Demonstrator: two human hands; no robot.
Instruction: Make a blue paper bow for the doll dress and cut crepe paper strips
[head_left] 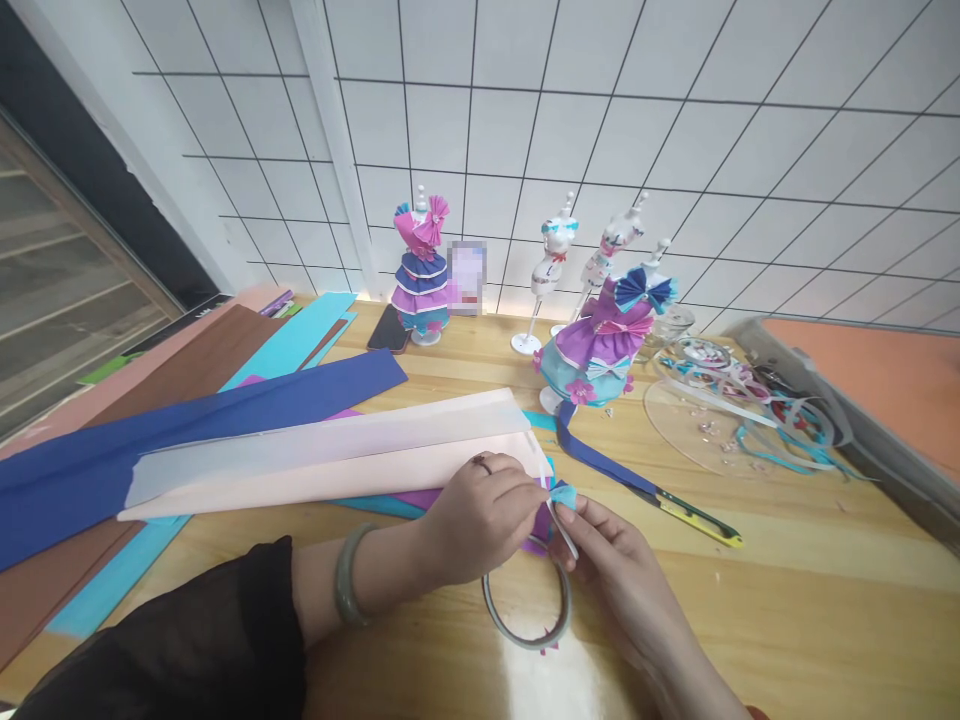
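My left hand [487, 515], with a ring on a finger and a bracelet at the wrist, pinches a narrow white strip [566, 535] at its fingertips. My right hand [611, 560] is closed on a small turquoise paper piece [562, 495], held between thumb and fingers right beside the left fingertips. The strip runs between both hands and hangs down past the right thumb. Under the hands lies a roll of narrow tape [566, 610], partly covered by them. A purple piece [536, 546] shows behind the fingers.
Long paper sheets in pale pink [300, 485], blue [300, 400] and brown [187, 365] spread across the left. A yellow cutter [701, 520] lies to the right. Dressed mini mannequins [600, 340] stand at the back. A round clear plate [675, 425] and ribbons [795, 425] are farther right.
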